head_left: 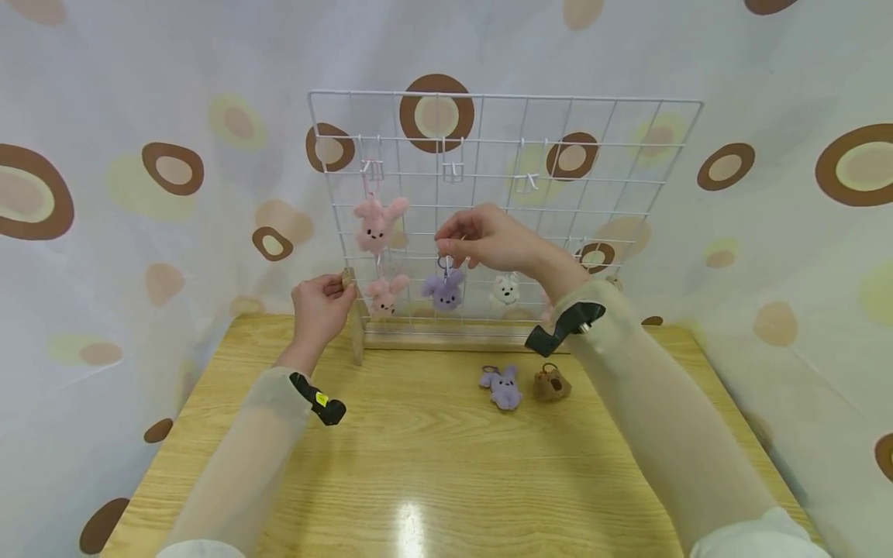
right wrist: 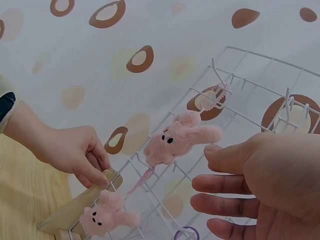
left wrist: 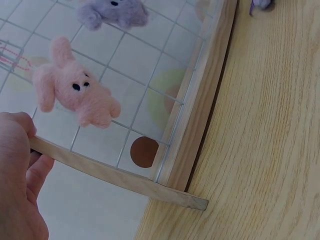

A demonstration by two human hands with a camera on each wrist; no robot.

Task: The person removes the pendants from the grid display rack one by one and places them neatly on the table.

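My left hand (head_left: pixel 323 310) pinches the upper end of the wooden side post (head_left: pixel 357 329) on a white wire grid rack (head_left: pixel 558 194). Near the middle of the grid my right hand (head_left: pixel 488 239) is held just above a purple plush keychain (head_left: pixel 444 292). In the right wrist view a gap shows between its thumb and its extended fingers (right wrist: pixel 220 184), with nothing pinched there. The keychain's purple ring (right wrist: pixel 186 233) appears below those fingers, apart from them. Two pink plush keychains (head_left: pixel 377 225) hang one above the other at the left.
A white plush (head_left: pixel 505 289) hangs right of the purple one. Another purple plush (head_left: pixel 504 387) and a brown plush (head_left: pixel 551 384) lie on the wooden table (head_left: pixel 391 449). Wire hooks (head_left: pixel 453 172) stick out from the upper grid. Behind stands a patterned cloth (head_left: pixel 237 178).
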